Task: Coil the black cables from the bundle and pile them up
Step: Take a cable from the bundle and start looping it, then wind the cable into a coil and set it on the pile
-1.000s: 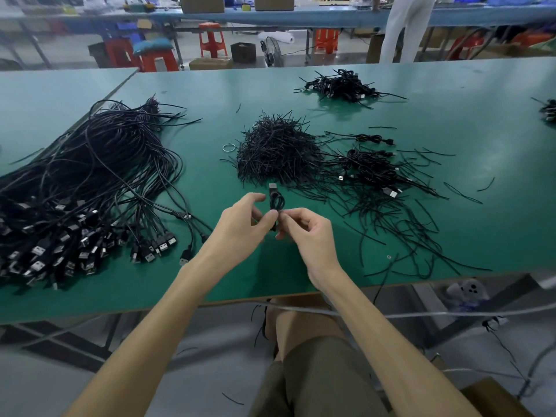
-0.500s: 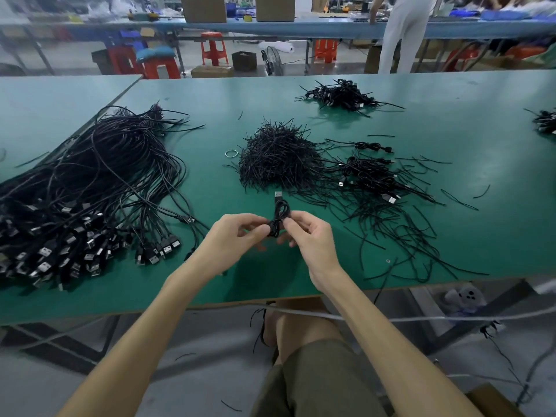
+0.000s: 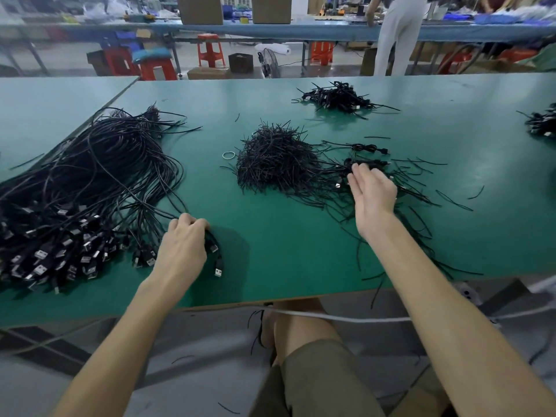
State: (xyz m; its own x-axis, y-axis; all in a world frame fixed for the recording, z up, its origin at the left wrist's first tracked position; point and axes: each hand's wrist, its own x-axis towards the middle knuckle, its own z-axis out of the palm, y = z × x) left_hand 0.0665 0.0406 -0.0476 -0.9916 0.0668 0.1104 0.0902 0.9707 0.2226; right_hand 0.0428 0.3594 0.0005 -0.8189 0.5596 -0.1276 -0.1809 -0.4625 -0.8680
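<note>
A big bundle of long black USB cables (image 3: 90, 191) sprawls over the left of the green table (image 3: 285, 251). My left hand (image 3: 183, 248) is at the bundle's near right edge, fingers curled round one black cable (image 3: 218, 260) whose silver plug lies just below the hand. My right hand (image 3: 373, 194) hovers flat with straight fingers over a small pile of coiled cables (image 3: 370, 164) at centre right and holds nothing.
A heap of short black ties (image 3: 276, 161) sits mid-table with a metal ring (image 3: 228, 155) beside it, and loose ties are scattered to the right. More coiled piles lie far back (image 3: 340, 96) and at the right edge (image 3: 541, 124). A white cord (image 3: 346, 317) hangs under the table's front edge.
Both hands held a small coil together at the table's middle. Now the right hand has moved out over the coiled pile and is empty, and the left has gone to the bundle and gripped a cable.
</note>
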